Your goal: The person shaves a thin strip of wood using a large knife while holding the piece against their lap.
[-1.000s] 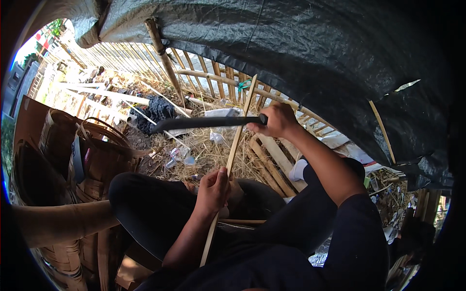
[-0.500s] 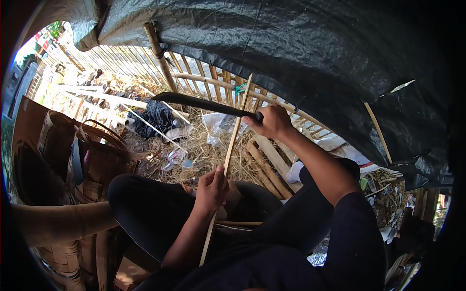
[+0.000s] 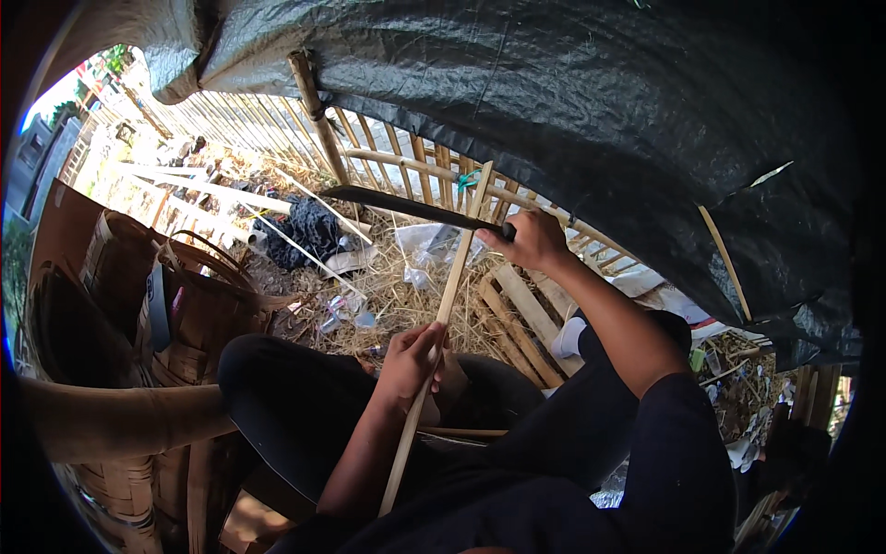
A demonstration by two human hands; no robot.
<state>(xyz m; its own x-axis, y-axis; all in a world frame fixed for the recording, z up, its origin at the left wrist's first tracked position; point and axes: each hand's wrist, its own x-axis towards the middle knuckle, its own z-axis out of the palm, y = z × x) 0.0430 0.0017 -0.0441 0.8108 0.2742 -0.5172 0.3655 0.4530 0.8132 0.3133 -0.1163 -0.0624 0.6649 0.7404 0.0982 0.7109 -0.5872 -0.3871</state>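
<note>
- The long, pale strip, which looks like wood or bamboo (image 3: 451,286), slants over the person's lap, its low end by the belly and its top end out toward the fence.
- The left hand (image 3: 415,365) has its thumb and fingers pinched on the strip around the middle, with no gap that I can see. This probably stops it from wobbling.
- The right hand (image 3: 535,242) is curled tight around the handle of a long, dark knife (image 3: 401,205).
- The knife lies across the strip near its top end, pointing left. It seems to touch, but I can't tell for sure. The left hand is well below the blade, which looks safer for the fingers.
- The legs (image 3: 286,388) are bent and spread, maybe to make room for the strip between them.
- To the left, a thick, round pole (image 3: 120,420) sits in front of brown woven baskets (image 3: 208,328).
- Past the knees are dry straw (image 3: 397,314) and flat boards (image 3: 528,305).
- Farther out, a slatted fence (image 3: 395,148) stands under a big, dark sheet (image 3: 600,111), which likely gives shade.
</note>
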